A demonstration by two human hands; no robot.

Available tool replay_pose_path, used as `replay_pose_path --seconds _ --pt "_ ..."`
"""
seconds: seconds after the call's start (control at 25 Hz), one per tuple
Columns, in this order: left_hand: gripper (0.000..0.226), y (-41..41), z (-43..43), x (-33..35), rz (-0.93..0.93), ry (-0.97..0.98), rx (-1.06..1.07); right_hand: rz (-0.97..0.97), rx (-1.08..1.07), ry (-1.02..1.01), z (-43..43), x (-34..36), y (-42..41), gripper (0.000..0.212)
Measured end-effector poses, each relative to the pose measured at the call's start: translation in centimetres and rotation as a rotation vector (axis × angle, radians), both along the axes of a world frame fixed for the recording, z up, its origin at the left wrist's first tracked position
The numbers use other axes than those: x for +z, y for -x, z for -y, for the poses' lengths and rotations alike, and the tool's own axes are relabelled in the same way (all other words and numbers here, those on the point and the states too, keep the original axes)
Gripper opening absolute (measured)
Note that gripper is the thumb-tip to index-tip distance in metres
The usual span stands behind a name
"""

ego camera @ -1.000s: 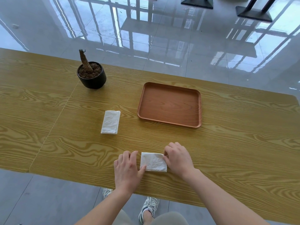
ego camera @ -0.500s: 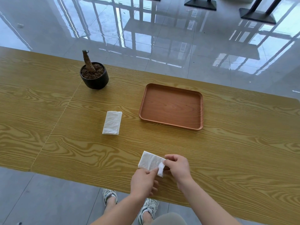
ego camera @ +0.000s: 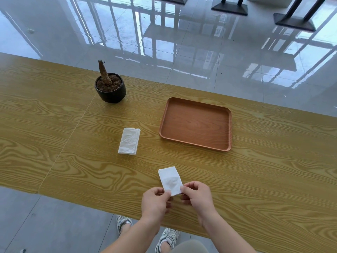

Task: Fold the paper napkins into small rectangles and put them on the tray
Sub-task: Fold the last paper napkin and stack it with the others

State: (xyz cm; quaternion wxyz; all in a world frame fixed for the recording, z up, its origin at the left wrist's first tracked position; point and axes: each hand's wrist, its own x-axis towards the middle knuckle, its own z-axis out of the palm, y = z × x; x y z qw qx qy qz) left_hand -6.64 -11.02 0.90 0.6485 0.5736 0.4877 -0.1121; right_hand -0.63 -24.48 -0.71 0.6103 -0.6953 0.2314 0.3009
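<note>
Spanning the view, the wooden worktop [ego camera: 273, 179] carries a bare brown tray [ego camera: 196, 123], a black plant pot [ego camera: 110, 90] and a napkin stack [ego camera: 129, 141]. Left hand [ego camera: 155, 203] and right hand [ego camera: 197, 197] pinch a folded napkin [ego camera: 170, 180] near the front edge.

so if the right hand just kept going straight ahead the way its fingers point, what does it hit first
The right hand points left toward the left hand, both pinching the folded napkin. It would likely meet that hand's fingers first, though depth is unclear.
</note>
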Motion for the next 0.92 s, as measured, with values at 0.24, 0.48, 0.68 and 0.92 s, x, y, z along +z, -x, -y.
replay_pose_path --seconds 0.24,0.48,0.68,0.92 --pt "0.011 -0.7 -4.3 0.9 0.139 -0.328 -0.161 0.061 0.151 0.048 -3.5 0.6 -1.4 0.008" --pt "0.003 -3.2 -11.1 1.9 0.211 -0.529 -0.150 0.125 0.180 0.021 -10.9 1.6 -4.0 0.009" --pt "0.010 -6.0 -16.6 1.7 0.218 -0.578 -0.157 0.149 0.126 0.021 -16.6 1.8 -6.0 0.006" --pt "0.007 -8.8 -20.4 0.3 0.186 -0.616 -0.256 0.165 0.062 0.096 -20.3 0.4 -7.2 0.008"
